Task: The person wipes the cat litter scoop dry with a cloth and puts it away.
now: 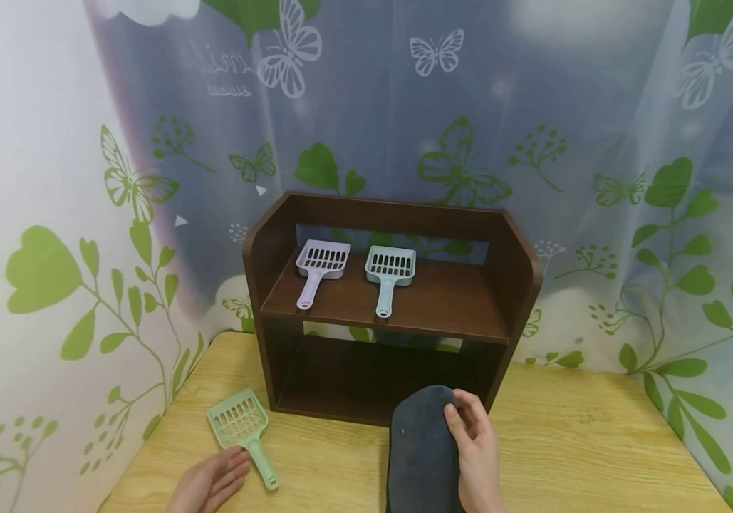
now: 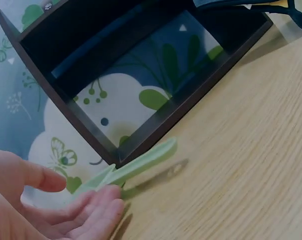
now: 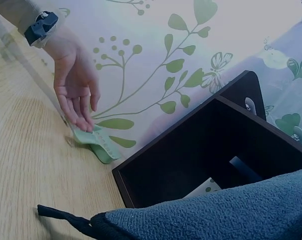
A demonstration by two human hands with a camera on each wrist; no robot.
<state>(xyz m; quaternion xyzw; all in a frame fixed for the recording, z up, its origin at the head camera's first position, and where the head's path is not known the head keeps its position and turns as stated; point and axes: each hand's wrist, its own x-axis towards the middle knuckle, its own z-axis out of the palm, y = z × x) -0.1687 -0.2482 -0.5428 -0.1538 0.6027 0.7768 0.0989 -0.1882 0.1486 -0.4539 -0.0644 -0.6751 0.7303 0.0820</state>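
Observation:
A green litter scoop (image 1: 262, 462) lies on the table at the left, its slotted head pointing away. Beside its handle my left hand (image 1: 217, 479) is palm-up with relaxed fingers, the fingertips right at the scoop's neck; the left wrist view shows the same hand (image 2: 65, 205) under the handle (image 2: 145, 159). Farther right, my right hand (image 1: 476, 452) pinches the edge of a long, round-ended dark blue-grey cloth piece (image 1: 420, 449) between thumb and fingers. Fleecy on one side, this cloth (image 3: 226, 205) has a black cord (image 3: 65, 216) at one end.
A dark brown two-tier shelf (image 1: 449, 303) stands behind the hands. On its upper board lie a purple litter scoop (image 1: 310, 287) and a light blue one (image 1: 385, 296). The wooden table (image 1: 571, 442) runs back to a patterned curtain (image 1: 366, 100).

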